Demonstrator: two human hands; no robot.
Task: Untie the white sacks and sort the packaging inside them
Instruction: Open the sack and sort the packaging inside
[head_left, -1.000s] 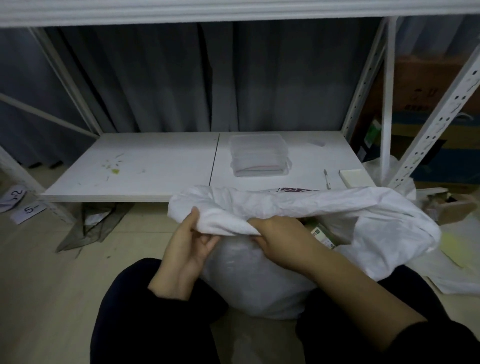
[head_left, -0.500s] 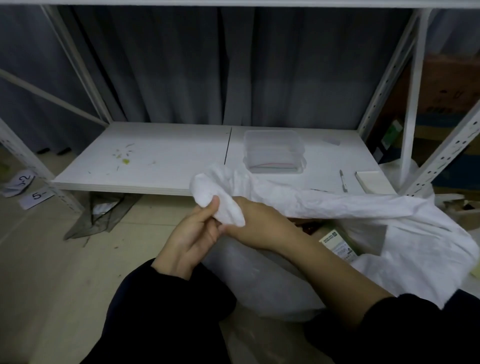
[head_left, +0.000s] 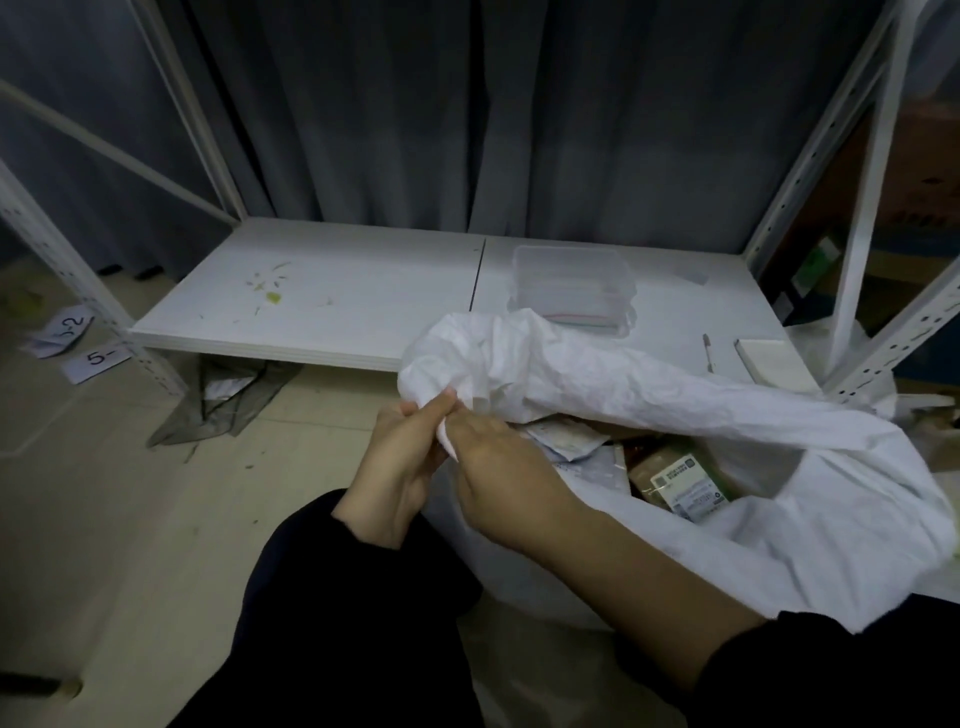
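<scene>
— Dark curtains (head_left: 467, 130) hung behind a white rack, and its low shelf board (head_left: 322, 312) lay just beyond the grip. What was being held?

— The bunched rim of the white sack (head_left: 649, 395). The left hand (head_left: 400, 462) pinched a twist of the fabric between thumb and curled fingers. The right hand (head_left: 498, 467) had its fingers curled on the same twist right beside it, and the two hands touched.

— Where did the rest of the sack lie from there?

— It ran away from the grip to the person's right in a long crumpled band. Then it dropped round to the sack's body, which stood below and right of the hands, between the dark-clad legs (head_left: 353, 597). The mouth gaped just right of the grip, with printed packets (head_left: 680, 480) showing inside.

— What crowded the grip?

— Just beyond it, the fabric's top bulge crossed the shelf's front edge and overlapped the near corner of a clear plastic box (head_left: 571, 283). Farther right lay a pen (head_left: 708, 351) and a white pad (head_left: 774, 358), near a rack upright (head_left: 862, 208).

— And open room?

— Left of the grip, pale floor (head_left: 104, 519) stretched away, and the shelf's left half carried a few green scraps. Well off to the left, paper labels (head_left: 93, 358) lay by a rack post. Nearer the grip, a grey plastic sheet (head_left: 228, 400) lay crumpled under the shelf edge.
</scene>
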